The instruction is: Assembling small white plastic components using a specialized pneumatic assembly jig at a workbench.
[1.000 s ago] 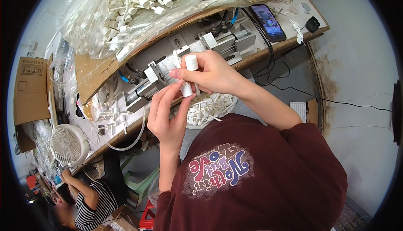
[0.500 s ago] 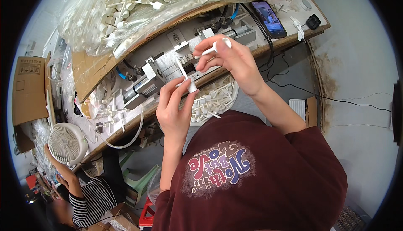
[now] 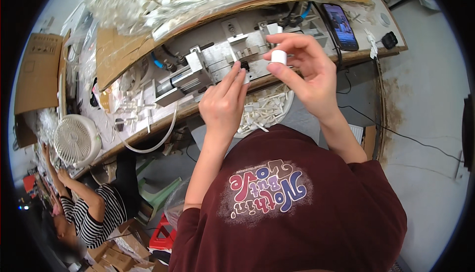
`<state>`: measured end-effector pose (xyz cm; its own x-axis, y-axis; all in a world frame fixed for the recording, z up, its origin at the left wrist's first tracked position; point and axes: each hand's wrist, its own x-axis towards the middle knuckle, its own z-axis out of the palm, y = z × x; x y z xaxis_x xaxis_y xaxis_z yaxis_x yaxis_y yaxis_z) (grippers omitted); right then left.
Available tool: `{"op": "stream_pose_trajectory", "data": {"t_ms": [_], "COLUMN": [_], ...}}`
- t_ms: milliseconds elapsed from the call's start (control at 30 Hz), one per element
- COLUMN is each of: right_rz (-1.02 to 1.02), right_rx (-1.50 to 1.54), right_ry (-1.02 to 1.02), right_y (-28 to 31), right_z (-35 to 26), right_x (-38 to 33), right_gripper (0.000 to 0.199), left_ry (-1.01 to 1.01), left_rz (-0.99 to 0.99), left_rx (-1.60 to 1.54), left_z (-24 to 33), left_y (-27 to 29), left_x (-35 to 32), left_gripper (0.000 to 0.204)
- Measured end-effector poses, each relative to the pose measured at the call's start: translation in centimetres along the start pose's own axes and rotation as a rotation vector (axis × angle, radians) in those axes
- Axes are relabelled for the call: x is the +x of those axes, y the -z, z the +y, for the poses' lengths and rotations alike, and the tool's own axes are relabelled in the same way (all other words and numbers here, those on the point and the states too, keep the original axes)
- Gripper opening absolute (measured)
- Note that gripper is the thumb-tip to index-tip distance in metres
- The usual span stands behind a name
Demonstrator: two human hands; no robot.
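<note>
My right hand (image 3: 316, 74) is raised over the bench's front edge, its thumb and fingers pinching a white plastic cap (image 3: 279, 56). Any stem on this cap is hidden behind the fingers. Left of it, my left hand (image 3: 220, 106) reaches to the metal clamping fixture (image 3: 242, 49), its fingers stretched forward and close together. A bit of a white plastic stemmed cap (image 3: 246, 77) shows beside those fingertips; most of it is covered. Below the bench edge, between my forearms, a round tub (image 3: 288, 103) holds many loose white stemmed pieces.
Behind the fixture lies a cardboard sheet (image 3: 116, 62) with a clear plastic bag (image 3: 116, 7) of white caps. A phone (image 3: 340, 26) rests at the right. White parts (image 3: 136, 109) and a fan (image 3: 76, 141) are at the left. A person in a striped top (image 3: 106, 207) works at lower left.
My left hand has brought its white stemmed cap to the fixture, where the fingers now cover most of it. The right hand has turned its piece so the cap faces me.
</note>
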<state>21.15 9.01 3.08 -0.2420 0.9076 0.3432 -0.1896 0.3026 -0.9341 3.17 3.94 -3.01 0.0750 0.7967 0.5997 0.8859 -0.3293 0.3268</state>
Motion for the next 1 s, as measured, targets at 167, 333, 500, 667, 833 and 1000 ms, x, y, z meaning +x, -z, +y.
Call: {"op": "stream_pose_trajectory", "data": {"t_ms": [167,333,500,667,833,1000], "right_rz": [0.025,-0.016,-0.031,-0.075,-0.126,-0.122], "right_rx": [-0.233,-0.246,-0.242,-0.265,-0.318,-0.365], "right_ry": [0.103,0.06,0.039,0.027,0.057,0.128], "right_y": [0.8,1.1,0.4,0.4,0.4,0.2], "right_z": [0.7,1.4,1.3,1.5,1.8,2.1], "right_x": [-0.4,-0.7,-0.9,-0.9,-1.0,-1.2], "right_gripper": [0.026,0.028,0.028,0.031,0.032,0.031], "left_ry": [0.005,0.051,0.058,0.082,0.105,0.11], "left_rz": [-0.08,-0.133,-0.139,-0.137,-0.153,-0.182], "left_rx": [0.04,0.054,0.05,0.011,-0.003,0.015], "left_z": [0.0,0.0,0.0,-0.4,-0.3,-0.2], "left_y": [-0.5,-0.3,-0.5,-0.5,-0.5,-0.4], "left_x": [0.2,1.0,1.3,1.2,1.3,1.5], "left_gripper": [0.026,0.027,0.025,0.024,0.024,0.023]}}
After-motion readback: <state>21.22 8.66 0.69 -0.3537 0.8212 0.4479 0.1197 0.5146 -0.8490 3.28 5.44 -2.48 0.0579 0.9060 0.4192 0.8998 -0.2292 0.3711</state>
